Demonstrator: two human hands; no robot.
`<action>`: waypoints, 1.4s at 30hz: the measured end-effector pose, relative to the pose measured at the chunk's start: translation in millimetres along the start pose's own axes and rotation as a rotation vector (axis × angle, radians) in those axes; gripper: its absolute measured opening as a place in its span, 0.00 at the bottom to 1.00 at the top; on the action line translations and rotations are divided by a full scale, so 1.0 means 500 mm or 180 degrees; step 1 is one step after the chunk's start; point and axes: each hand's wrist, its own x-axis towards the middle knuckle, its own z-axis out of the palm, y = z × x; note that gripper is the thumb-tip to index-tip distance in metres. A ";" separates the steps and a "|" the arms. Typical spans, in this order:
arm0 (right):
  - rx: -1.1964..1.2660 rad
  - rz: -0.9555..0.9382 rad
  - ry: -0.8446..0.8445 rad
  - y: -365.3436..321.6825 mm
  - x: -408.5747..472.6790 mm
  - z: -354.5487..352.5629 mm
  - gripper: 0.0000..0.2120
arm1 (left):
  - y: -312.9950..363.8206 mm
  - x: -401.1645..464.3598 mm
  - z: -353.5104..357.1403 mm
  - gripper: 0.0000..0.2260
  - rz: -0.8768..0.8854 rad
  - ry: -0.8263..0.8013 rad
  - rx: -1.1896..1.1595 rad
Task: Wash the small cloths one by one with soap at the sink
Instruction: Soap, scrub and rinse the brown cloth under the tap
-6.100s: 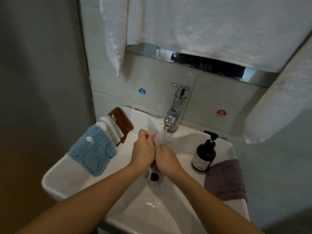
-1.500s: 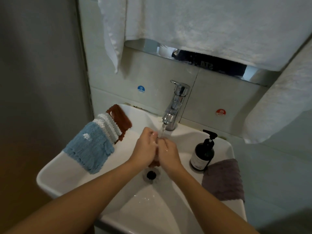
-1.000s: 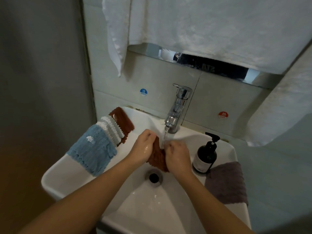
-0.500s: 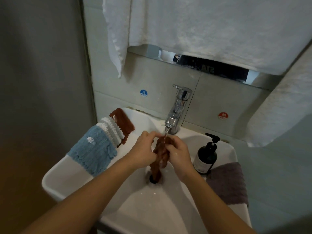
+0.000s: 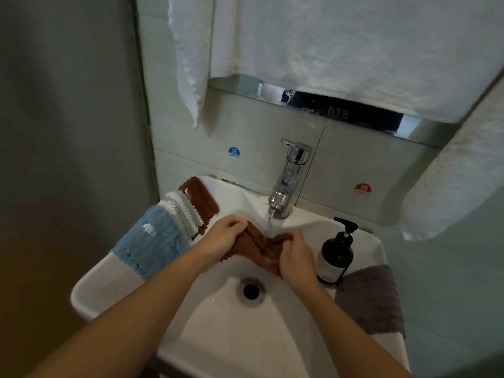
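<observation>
A wet brown cloth (image 5: 259, 245) is stretched between both hands over the white sink (image 5: 226, 336), under the running stream from the chrome tap (image 5: 289, 181). My left hand (image 5: 223, 237) grips its left end and my right hand (image 5: 296, 257) grips its right end. On the sink's left rim lie a blue cloth (image 5: 151, 240), a white cloth (image 5: 182, 211) and another brown cloth (image 5: 200, 195), overlapping. A grey-purple cloth (image 5: 373, 298) lies on the right rim beside the dark soap pump bottle (image 5: 336, 255).
White towels (image 5: 341, 45) hang above the tap and one more at the right (image 5: 458, 186). The drain (image 5: 251, 290) sits below the hands. A grey wall closes in on the left. Cold and hot stickers mark the tiles.
Earlier the brown cloth was bunched between my hands, then hung twisted toward the drain. Now my hands have drawn apart and the cloth is spread wide under the water.
</observation>
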 end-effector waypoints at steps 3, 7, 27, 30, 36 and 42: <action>0.1289 0.0269 -0.0396 -0.043 -0.011 0.020 0.10 | 0.000 -0.019 0.048 0.13 0.0228 0.0401 -0.0035; 0.1928 0.0932 0.0299 -0.048 -0.013 0.066 0.10 | 0.008 -0.045 0.102 0.17 0.0366 0.0145 -0.0365; 0.1882 0.0810 0.0164 -0.093 0.000 0.030 0.08 | 0.003 -0.061 0.114 0.06 0.1219 0.0471 0.0325; 0.1560 0.0794 -0.0086 -0.094 -0.023 0.043 0.09 | 0.000 -0.052 0.106 0.03 0.1163 0.0629 0.0147; 0.2019 0.0648 -0.0073 -0.098 -0.006 0.020 0.11 | 0.011 -0.051 0.100 0.12 0.0825 0.0648 0.0155; 0.3284 0.1880 0.0444 -0.074 -0.013 0.042 0.13 | -0.014 -0.043 0.097 0.06 0.0889 0.0077 0.0836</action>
